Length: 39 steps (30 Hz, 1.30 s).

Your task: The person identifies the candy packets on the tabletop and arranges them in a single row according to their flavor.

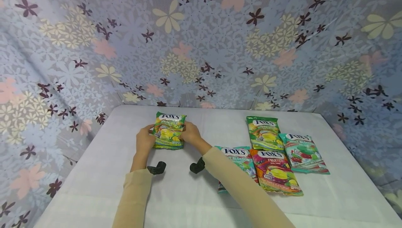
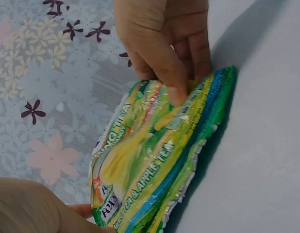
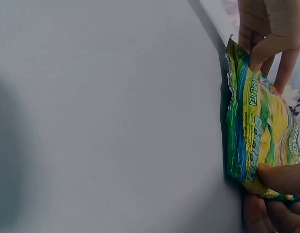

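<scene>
A green and yellow FOX'S Spring Tea candy bag point(image 1: 169, 132) is held between both hands at the back left of the white table. My left hand point(image 1: 145, 140) pinches its left side, and my right hand point(image 1: 191, 133) pinches its right side. Seen from the left wrist, the bag point(image 2: 145, 155) has its lower seam at or close to the table. The right wrist view shows the right thumb point(image 3: 283, 178) pressed on the printed front, with fingers behind the bag.
Several other FOX'S bags lie to the right: a green Spring Tea bag point(image 1: 264, 133), a red Fruits bag point(image 1: 277, 174) and two teal bags, one of them at the far right point(image 1: 304, 154). My right sleeve point(image 1: 242, 186) partly hides the nearer teal bag point(image 1: 240, 158). Floral cloth point(image 1: 201, 46) surrounds the table.
</scene>
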Each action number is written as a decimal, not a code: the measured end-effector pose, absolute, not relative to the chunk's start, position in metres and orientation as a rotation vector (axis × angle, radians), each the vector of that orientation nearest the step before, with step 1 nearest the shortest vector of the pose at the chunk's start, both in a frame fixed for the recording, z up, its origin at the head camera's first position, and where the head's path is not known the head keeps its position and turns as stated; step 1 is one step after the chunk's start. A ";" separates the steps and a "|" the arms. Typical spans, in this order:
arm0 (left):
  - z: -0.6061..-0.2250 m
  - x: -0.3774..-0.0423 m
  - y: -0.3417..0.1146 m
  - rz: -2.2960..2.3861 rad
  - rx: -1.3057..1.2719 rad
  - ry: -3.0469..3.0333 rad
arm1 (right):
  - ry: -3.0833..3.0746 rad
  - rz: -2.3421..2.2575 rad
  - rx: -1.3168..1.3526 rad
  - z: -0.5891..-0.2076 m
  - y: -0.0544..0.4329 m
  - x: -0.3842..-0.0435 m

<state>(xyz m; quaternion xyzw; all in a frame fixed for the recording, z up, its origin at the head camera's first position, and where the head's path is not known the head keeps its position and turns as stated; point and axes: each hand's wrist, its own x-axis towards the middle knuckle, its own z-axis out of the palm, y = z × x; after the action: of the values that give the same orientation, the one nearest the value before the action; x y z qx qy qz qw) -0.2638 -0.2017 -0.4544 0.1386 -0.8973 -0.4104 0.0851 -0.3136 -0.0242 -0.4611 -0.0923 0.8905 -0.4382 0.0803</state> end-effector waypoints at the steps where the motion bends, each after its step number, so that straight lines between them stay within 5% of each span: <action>1: -0.455 -0.264 -0.202 -1.222 0.415 -2.682 | 2.681 -1.288 -0.273 -0.461 -0.024 -0.313; 39: -0.457 -0.263 -0.195 -1.152 0.464 -2.749 | 2.701 -1.312 -0.260 -0.461 -0.017 -0.306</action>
<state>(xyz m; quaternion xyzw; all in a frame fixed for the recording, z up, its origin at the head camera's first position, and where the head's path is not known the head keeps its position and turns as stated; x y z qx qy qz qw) -0.2629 -0.1946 -0.4568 0.1535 -0.9096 -0.3811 0.0626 -0.3060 -0.0169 -0.4609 -0.0862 0.8943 -0.4344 0.0639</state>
